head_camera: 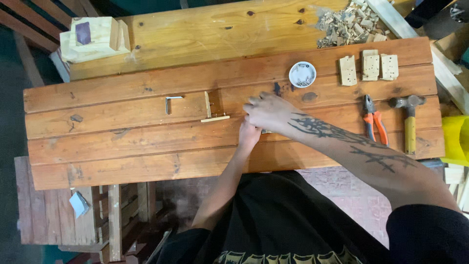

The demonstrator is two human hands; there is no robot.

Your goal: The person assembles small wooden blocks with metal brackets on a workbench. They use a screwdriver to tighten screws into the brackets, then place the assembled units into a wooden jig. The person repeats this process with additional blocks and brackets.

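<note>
My right hand (266, 111) lies palm down on the brown plank bench (122, 142), its fingers curled over something I cannot see. My left hand (248, 136) sits just under it, mostly hidden by the right hand; its grip cannot be made out. A small pale wooden L-shaped piece (211, 113) lies just left of the hands. Further left is a metal L-shaped bracket (171, 102). A small metal part peeks out beneath my right hand (266, 131).
A round white dish of screws (302, 74) and three small drilled wood blocks (370, 66) lie at the back right. Orange-handled pliers (373, 120) and a hammer (409, 122) rest on the right. Wood chips (349, 22) and a pale wood block (95, 38) sit behind.
</note>
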